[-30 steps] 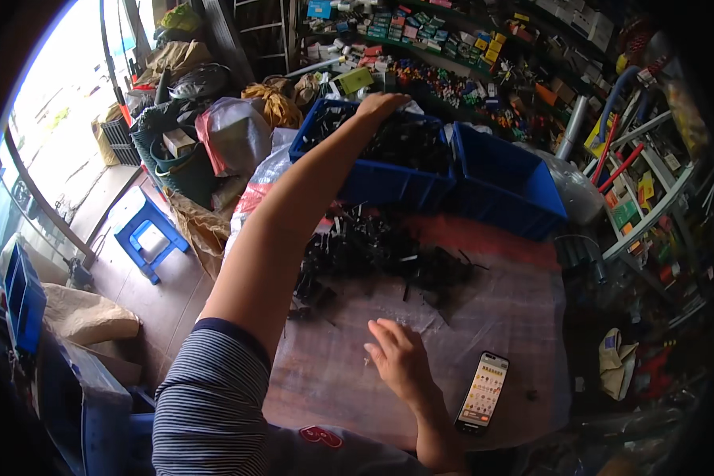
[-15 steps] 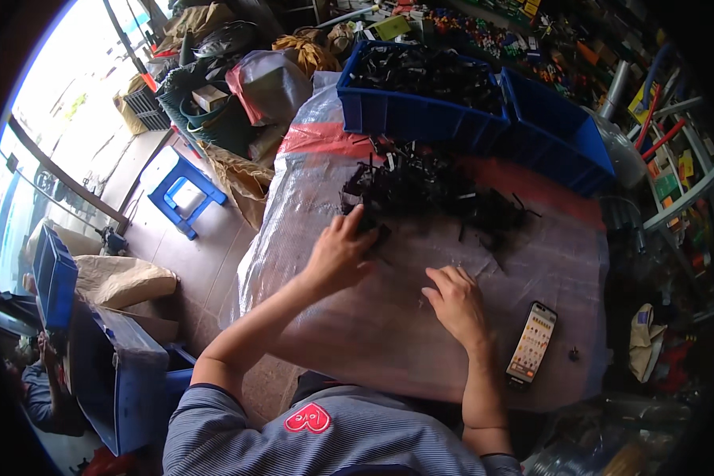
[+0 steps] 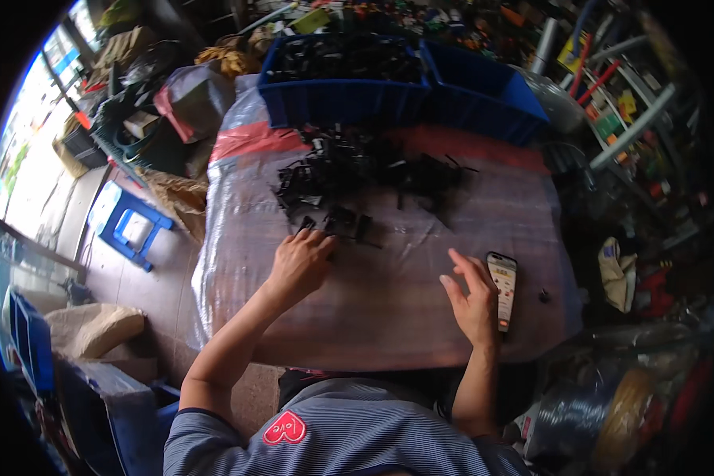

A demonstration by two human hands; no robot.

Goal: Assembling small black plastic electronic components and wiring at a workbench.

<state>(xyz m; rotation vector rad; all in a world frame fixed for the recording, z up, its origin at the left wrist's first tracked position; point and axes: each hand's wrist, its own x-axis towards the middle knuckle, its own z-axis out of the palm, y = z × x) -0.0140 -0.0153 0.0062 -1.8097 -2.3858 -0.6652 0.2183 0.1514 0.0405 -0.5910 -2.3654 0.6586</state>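
Many black parts (image 3: 345, 159) lie heaped — the left hand (image 3: 300, 263) at their near edge, its grip hard to tell; the right hand (image 3: 476, 305) open — near the phone (image 3: 507, 293).

Scene is lit mainly by daylight from the open doorway (image 3: 44, 178) at far left; highlights there are clipped to white. Interior is left dim, darkest toward the right side and corners. Streaky glare is thrown on the left part of the plastic sheet (image 3: 420, 317); its middle is lit flat and dull. Detail is crushed in the black parts (image 3: 333, 159). Mild blur is seen on the right hand (image 3: 474, 305). Cluttered shelves (image 3: 492, 20) at top are rendered soft and dark. Phone screen (image 3: 503, 285) is exposed bright. Straight edges are bent by the fisheye; the rim is vignetted to black.
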